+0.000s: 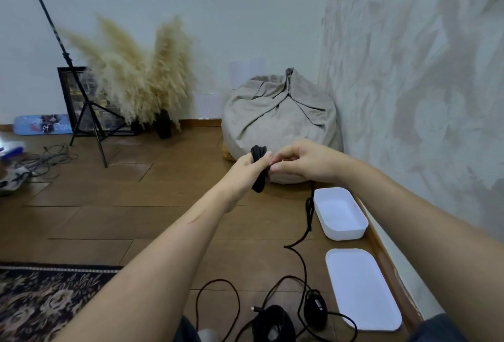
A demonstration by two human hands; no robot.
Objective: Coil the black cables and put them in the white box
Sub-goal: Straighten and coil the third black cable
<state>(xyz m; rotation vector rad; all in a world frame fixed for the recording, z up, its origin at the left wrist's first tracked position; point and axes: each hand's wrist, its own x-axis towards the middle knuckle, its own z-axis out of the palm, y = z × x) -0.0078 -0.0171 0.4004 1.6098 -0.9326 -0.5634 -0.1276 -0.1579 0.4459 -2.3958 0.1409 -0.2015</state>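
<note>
I'm partway through the first cable, by my reckoning: my left hand is curled tight round a bundle of black cable loops, my right hand pinches the strand just beside the bundle, and the uncoiled tail hangs from there down to the wooden floor. The white box sits open near the wall and holds nothing, with its white lid flat beside it. More black cables lie on the floor close to me, so most of the job is left.
</note>
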